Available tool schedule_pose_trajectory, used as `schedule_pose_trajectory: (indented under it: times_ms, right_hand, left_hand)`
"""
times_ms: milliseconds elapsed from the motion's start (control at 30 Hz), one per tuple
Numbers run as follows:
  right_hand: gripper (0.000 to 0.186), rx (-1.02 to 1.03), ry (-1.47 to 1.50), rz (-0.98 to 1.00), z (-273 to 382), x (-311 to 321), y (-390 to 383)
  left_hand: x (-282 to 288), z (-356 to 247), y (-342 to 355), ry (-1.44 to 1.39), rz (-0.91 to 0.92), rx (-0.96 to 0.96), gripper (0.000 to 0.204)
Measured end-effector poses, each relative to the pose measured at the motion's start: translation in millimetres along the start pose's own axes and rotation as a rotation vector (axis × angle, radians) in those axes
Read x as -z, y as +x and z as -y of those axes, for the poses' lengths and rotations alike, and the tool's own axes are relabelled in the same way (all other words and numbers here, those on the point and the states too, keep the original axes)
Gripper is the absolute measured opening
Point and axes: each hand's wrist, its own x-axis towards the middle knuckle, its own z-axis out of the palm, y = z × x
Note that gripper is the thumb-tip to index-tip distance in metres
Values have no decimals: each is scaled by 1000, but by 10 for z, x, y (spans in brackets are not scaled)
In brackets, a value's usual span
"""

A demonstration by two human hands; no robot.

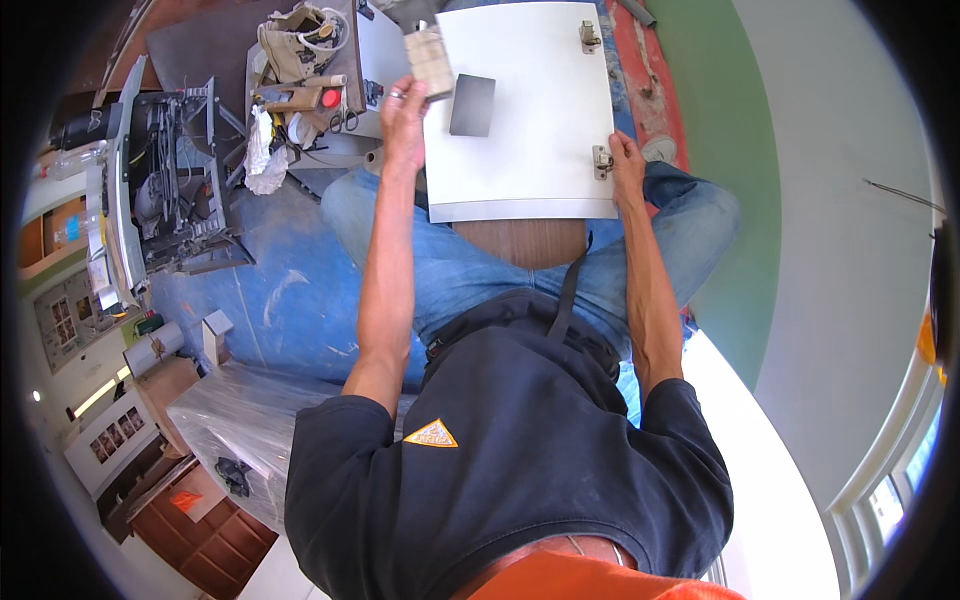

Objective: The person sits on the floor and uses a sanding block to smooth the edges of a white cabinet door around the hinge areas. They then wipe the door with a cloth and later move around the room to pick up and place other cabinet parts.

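A white cabinet door [530,150] lies across my lap. It carries two metal hinges along its right edge, a far hinge [589,37] and a near hinge [602,162]. My left hand [405,130] grips a small tan rectangular block [430,65] with faint lines on its face, held over the door's left edge. Beside the block, a flat dark grey rectangular piece [472,105] rests on the door. With my right hand [627,165] I hold the door's right edge, right next to the near hinge; some of its fingers are hidden.
To the left, a cabinet top holds a canvas tool bag [298,45], scissors [344,120] and crumpled white paper [264,150]. A black metal frame [185,170] stands farther left on the blue-covered floor [270,290]. A plastic-wrapped stack [235,425] sits behind my left side; a wall [830,220] rises at right.
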Motion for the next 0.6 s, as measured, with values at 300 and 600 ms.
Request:
schedule_pose_trajectory:
  times_ms: [300,600]
  right_hand:
    - [39,12,73,2,-143,-85,150]
    - [44,358,-430,-71,442,23,-43]
  left_hand:
    - [-525,30,-508,120,209,-19,30]
    - [-922,322,-1065,150,246,92,31]
